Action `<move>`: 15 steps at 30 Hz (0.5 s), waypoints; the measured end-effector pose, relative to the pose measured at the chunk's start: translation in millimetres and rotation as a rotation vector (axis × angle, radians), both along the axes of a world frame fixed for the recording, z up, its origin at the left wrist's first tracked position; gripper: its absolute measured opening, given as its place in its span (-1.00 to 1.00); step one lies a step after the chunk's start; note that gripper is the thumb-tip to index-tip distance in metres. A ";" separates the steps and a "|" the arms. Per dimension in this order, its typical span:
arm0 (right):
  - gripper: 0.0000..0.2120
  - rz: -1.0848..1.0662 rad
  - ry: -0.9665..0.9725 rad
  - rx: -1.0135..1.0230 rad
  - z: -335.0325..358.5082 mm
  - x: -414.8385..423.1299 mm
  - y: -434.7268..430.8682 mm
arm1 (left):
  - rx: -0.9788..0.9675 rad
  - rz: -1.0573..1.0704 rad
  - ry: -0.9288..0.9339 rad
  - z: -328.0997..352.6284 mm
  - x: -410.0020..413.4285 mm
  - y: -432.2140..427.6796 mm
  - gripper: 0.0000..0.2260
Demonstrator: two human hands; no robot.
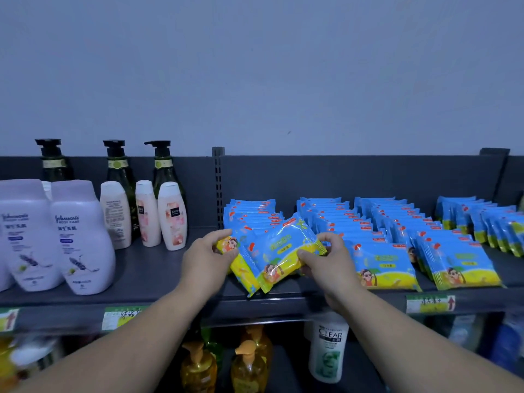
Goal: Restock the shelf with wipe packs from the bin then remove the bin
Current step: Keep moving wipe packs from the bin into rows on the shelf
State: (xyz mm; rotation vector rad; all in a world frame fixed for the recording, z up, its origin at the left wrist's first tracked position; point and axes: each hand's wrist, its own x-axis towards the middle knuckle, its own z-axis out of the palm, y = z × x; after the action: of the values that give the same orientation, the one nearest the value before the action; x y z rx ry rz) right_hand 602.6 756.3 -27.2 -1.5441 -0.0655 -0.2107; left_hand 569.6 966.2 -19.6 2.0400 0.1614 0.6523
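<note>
Both hands hold a small bunch of blue-and-yellow wipe packs (276,252) over the front of the dark grey shelf (158,276), tilted, at the front of the leftmost row. My left hand (208,258) pinches the bunch's left end. My right hand (329,260) grips its right end, thumb on top. Behind and to the right stand several rows of the same wipe packs (377,236), upright and leaning back. No bin is in view.
Lilac Johnson's bottles (80,239), small pink-white bottles (171,217) and dark pump bottles (119,163) fill the shelf's left part. A slotted upright post (218,180) stands behind. Below are yellow pump bottles (249,367) and a white Clear bottle (329,350).
</note>
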 end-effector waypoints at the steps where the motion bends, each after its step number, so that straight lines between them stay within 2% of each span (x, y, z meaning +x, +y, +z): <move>1: -0.65 0.014 -0.024 0.009 -0.4 -0.7 0.8 | -0.045 0.030 -0.032 -2.9 -1.5 -2.1 -0.71; 3: -0.59 0.043 -0.058 0.051 -0.2 -2.1 3.1 | -0.132 0.086 -0.093 -6.3 -3.6 -5.5 -0.76; 5: -0.62 0.071 -0.061 0.159 1.4 -2.6 6.5 | -0.218 0.110 -0.147 -6.8 -5.3 -8.3 -0.80; 8: -0.66 0.054 -0.048 0.229 2.4 -2.5 9.6 | -0.239 0.123 -0.143 -10.8 -9.5 -12.3 -0.85; 10: -0.68 0.010 -0.038 0.137 -1.7 -0.4 8.2 | -0.143 0.112 -0.079 -16.8 -13.4 -12.5 -0.86; 15: -0.75 -0.062 -0.048 -0.225 -5.3 -0.2 0.5 | 0.337 0.086 0.099 -17.5 -17.3 2.8 -0.74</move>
State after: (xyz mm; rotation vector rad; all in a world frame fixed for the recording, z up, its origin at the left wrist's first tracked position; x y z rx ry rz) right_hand 602.4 756.8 -32.5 -1.7669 -0.0816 -0.2978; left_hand 552.3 969.1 -37.1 2.4022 0.2093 0.6671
